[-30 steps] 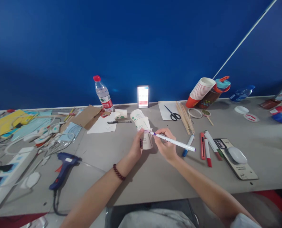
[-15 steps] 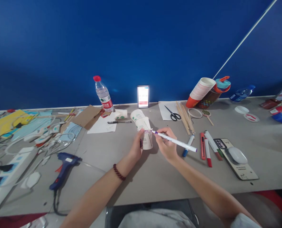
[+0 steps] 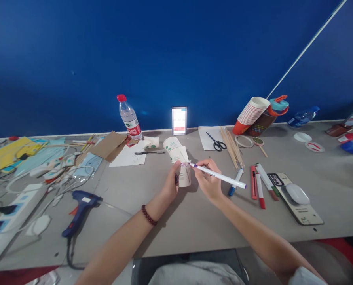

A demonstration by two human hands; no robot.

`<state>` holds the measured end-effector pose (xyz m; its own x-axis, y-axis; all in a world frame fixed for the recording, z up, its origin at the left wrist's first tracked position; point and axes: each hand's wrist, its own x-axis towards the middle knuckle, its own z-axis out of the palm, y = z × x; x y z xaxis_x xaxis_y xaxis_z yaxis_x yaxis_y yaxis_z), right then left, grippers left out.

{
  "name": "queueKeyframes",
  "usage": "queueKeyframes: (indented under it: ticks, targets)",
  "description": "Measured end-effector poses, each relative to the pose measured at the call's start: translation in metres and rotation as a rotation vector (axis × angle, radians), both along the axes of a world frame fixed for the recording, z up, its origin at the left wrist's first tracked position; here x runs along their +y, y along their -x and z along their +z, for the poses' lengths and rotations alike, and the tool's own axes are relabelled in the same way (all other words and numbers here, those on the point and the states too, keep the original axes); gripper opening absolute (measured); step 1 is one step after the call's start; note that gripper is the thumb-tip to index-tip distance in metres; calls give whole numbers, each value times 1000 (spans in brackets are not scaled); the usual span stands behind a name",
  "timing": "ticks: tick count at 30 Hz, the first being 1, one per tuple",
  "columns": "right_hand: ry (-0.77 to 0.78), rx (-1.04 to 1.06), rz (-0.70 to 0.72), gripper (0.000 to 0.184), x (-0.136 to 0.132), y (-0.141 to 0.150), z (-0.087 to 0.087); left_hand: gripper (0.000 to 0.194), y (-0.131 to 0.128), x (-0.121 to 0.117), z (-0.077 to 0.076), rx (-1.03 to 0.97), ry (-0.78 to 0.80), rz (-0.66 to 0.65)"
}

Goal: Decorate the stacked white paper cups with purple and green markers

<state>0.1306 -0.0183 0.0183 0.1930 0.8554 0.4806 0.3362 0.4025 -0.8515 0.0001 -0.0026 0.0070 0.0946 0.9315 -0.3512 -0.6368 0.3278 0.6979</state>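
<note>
Paper cups: the white cups with green print (image 3: 185, 179) were at the middle of the table, in the left hand (image 3: 171, 182), with purple loops drawn on them; their insides could not be seen.
Left hand's grip: fingers closed around the side of the cups, thumb on top.
Right hand's grip: the right hand (image 3: 209, 181) pinched a white marker (image 3: 221, 176), its tip at the purple loops.
Red-capped bottle: it (image 3: 130, 122) stood near the wall, clear liquid inside.
Cup stack: many white cups (image 3: 252, 113) sat nested together, leaning, a red one at the bottom end.
Drink jug: the jug with a teal lid (image 3: 279, 104) was just behind the stack; its contents could not be told.
Blue-capped bottle: it (image 3: 302, 117) lay on its side farther right.
Table: the grey top (image 3: 194, 229) bore scissors (image 3: 215, 142) partly on paper, wooden sticks (image 3: 231, 147), a glue gun (image 3: 80, 209), a power strip (image 3: 19, 213) and a phone (image 3: 305, 213) under a white mouse (image 3: 297, 194).
Room: a blue wall (image 3: 152, 59) rose behind the table, a bright screen (image 3: 179, 121) upright before it.
</note>
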Motion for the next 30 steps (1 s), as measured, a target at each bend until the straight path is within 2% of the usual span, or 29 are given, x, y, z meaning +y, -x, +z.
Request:
queueKeyframes:
  ticks: [11, 30]
  targets:
    - [-12, -17, -2, 5, -2, 1, 4, 48, 0, 0, 1, -15, -9, -7]
    - [-30, -18, 12, 5, -3, 2, 5, 43, 1, 2, -6, 0, -4, 9]
